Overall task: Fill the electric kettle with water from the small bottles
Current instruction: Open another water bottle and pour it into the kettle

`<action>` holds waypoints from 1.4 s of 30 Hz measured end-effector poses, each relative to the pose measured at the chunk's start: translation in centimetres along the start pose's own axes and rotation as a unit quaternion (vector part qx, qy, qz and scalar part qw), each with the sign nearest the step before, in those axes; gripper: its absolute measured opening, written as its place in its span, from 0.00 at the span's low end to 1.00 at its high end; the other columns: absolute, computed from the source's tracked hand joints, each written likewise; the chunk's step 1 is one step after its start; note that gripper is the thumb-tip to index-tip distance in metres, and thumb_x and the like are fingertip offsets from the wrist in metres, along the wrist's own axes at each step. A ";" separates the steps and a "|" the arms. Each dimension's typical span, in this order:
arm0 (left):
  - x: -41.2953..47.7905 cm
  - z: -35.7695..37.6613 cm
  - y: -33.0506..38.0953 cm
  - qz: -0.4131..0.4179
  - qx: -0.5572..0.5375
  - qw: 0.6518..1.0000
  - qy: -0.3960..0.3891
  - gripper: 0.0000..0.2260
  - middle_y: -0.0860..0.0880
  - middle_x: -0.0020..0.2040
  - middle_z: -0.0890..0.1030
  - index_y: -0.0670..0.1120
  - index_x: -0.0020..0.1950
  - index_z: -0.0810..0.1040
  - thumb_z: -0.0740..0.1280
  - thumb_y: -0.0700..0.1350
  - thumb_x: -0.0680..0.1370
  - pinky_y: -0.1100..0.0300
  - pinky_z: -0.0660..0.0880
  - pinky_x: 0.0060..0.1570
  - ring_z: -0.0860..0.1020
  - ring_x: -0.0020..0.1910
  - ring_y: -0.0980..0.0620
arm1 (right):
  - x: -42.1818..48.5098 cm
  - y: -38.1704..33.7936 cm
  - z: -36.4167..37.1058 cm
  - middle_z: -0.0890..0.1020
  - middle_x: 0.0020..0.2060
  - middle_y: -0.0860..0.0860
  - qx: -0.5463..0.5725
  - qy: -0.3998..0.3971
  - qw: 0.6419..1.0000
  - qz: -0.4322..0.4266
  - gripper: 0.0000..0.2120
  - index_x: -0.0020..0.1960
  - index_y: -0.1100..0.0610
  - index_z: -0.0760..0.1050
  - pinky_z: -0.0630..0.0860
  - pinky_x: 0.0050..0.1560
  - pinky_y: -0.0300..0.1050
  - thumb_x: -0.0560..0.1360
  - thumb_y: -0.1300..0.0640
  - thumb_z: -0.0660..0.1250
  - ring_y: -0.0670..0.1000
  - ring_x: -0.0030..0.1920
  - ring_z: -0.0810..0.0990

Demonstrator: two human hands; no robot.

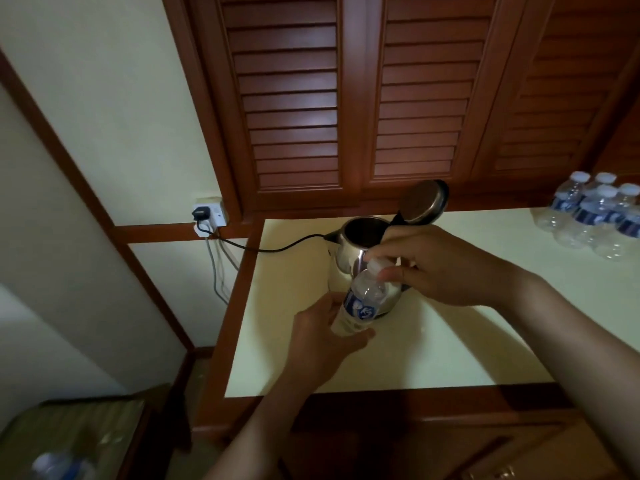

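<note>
At the lower left edge, on a low striped surface, lies what looks like another bottle point(59, 466), too blurred to be sure. A wooden drawer front point(450, 455) runs under the near edge of the pale counter point(433, 355).

Above the counter's near left part, the left hand point(323, 341) wraps its fingers and thumb around the lower body of a small bottle point(364, 301), which is tilted with its neck pointing up and away toward the kettle. The bottle has a blue label and is held clear of the counter. The right hand point(440, 268) comes in from the right with its fingers curled over the top of the bottle, thumb and fingertips pinching the white cap point(376, 264). Whether the cap is loosened or tight cannot be told.

Just behind the bottle stands the electric kettle point(356, 249), a steel one, on the counter with its lid point(423, 202) swung up and back, so the dark inside shows. Its spout points left. A black cord point(277, 249) runs from the kettle's left side off the counter edge to a wall socket point(210, 213), where a black plug sits.

At the far right of the counter a cluster of bottles point(595, 216) with white caps and blue labels stands well apart from the kettle. Behind everything rise louvred wooden doors point(346, 98).
</note>
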State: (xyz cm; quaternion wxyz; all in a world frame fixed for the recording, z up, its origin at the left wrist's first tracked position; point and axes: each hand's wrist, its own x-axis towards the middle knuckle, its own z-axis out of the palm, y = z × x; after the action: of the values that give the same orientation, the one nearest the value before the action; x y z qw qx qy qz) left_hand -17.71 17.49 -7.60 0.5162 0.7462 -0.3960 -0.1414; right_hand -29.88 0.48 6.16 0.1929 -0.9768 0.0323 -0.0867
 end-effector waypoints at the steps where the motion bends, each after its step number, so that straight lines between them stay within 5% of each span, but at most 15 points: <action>1: 0.0 0.1 -0.3 -0.005 -0.005 1.000 0.001 0.24 0.57 0.50 0.86 0.53 0.58 0.80 0.83 0.45 0.65 0.62 0.81 0.50 0.83 0.48 0.63 | 0.1 0.0 0.2 0.76 0.49 0.45 0.009 -0.005 1.000 0.000 0.08 0.57 0.46 0.80 0.75 0.49 0.44 0.79 0.55 0.68 0.44 0.49 0.76; 8: -0.1 1.2 -1.6 -0.021 -0.021 1.000 0.000 0.22 0.56 0.46 0.86 0.55 0.53 0.79 0.83 0.41 0.65 0.63 0.80 0.46 0.83 0.45 0.60 | -0.8 0.5 1.1 0.79 0.58 0.43 0.052 0.008 0.998 -0.038 0.17 0.62 0.52 0.81 0.76 0.57 0.36 0.77 0.67 0.69 0.40 0.60 0.76; 15: 0.0 1.4 -3.0 -0.056 -0.038 0.996 0.064 0.21 0.56 0.48 0.86 0.54 0.54 0.79 0.81 0.51 0.64 0.47 0.82 0.51 0.84 0.48 0.56 | -4.1 3.6 5.3 0.78 0.54 0.37 0.030 0.055 0.997 0.051 0.14 0.62 0.46 0.78 0.69 0.51 0.29 0.77 0.49 0.71 0.36 0.53 0.75; 19: 0.3 1.1 -3.4 -0.071 -0.030 0.990 0.116 0.20 0.57 0.47 0.86 0.53 0.53 0.80 0.83 0.47 0.65 0.54 0.83 0.50 0.84 0.47 0.60 | -5.5 6.2 10.7 0.78 0.55 0.39 -0.017 -0.031 0.991 0.131 0.15 0.59 0.47 0.79 0.66 0.56 0.35 0.75 0.42 0.68 0.43 0.57 0.74; 22: 0.6 1.0 -3.5 -0.081 -0.040 0.986 0.141 0.20 0.58 0.45 0.86 0.52 0.53 0.80 0.84 0.45 0.65 0.62 0.81 0.46 0.84 0.45 0.61 | -5.8 8.4 14.5 0.79 0.56 0.40 -0.056 -0.063 0.987 0.135 0.23 0.57 0.45 0.79 0.65 0.60 0.35 0.72 0.34 0.56 0.47 0.59 0.75; 26: 1.0 1.0 -3.6 -0.100 -0.062 0.981 0.156 0.21 0.59 0.45 0.86 0.52 0.53 0.81 0.84 0.46 0.64 0.65 0.79 0.45 0.84 0.45 0.60 | -6.7 9.7 15.8 0.80 0.46 0.42 -0.039 0.046 0.992 0.112 0.16 0.50 0.46 0.81 0.69 0.50 0.37 0.69 0.38 0.65 0.49 0.45 0.78; 32: 1.7 1.2 -4.1 -0.119 -0.066 0.974 0.183 0.19 0.56 0.44 0.86 0.53 0.51 0.81 0.84 0.47 0.65 0.55 0.82 0.48 0.84 0.44 0.58 | -6.4 8.6 14.2 0.81 0.41 0.42 -0.018 0.125 0.989 0.079 0.09 0.41 0.47 0.82 0.75 0.45 0.39 0.74 0.44 0.67 0.45 0.43 0.79; 34: 2.0 1.2 -4.3 -0.121 -0.061 0.972 0.191 0.20 0.56 0.44 0.86 0.53 0.52 0.81 0.84 0.47 0.65 0.54 0.82 0.48 0.84 0.44 0.57 | -6.0 8.3 12.5 0.81 0.40 0.43 0.111 0.207 0.955 0.179 0.07 0.39 0.48 0.79 0.74 0.43 0.38 0.75 0.49 0.70 0.43 0.42 0.80; 38: 2.4 0.9 -4.4 -0.117 -0.054 0.972 0.195 0.20 0.58 0.44 0.86 0.53 0.53 0.80 0.84 0.49 0.65 0.60 0.81 0.46 0.84 0.44 0.60 | -4.3 9.4 9.4 0.81 0.37 0.50 0.248 0.389 0.841 0.284 0.15 0.40 0.53 0.75 0.74 0.41 0.47 0.78 0.43 0.66 0.46 0.39 0.79; 42: 2.3 0.8 -4.2 -0.106 -0.065 0.973 0.194 0.21 0.60 0.46 0.86 0.52 0.55 0.80 0.83 0.47 0.66 0.70 0.77 0.44 0.84 0.45 0.63 | -1.3 10.6 7.2 0.82 0.40 0.49 0.299 0.427 0.796 0.308 0.16 0.43 0.50 0.75 0.78 0.49 0.55 0.79 0.39 0.63 0.52 0.44 0.82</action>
State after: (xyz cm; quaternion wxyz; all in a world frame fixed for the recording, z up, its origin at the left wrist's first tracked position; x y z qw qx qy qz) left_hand -14.86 15.96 -11.14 0.6126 0.7620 -0.1970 -0.0726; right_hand -30.13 -6.56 -4.64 0.4583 -0.6729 0.3830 -0.4363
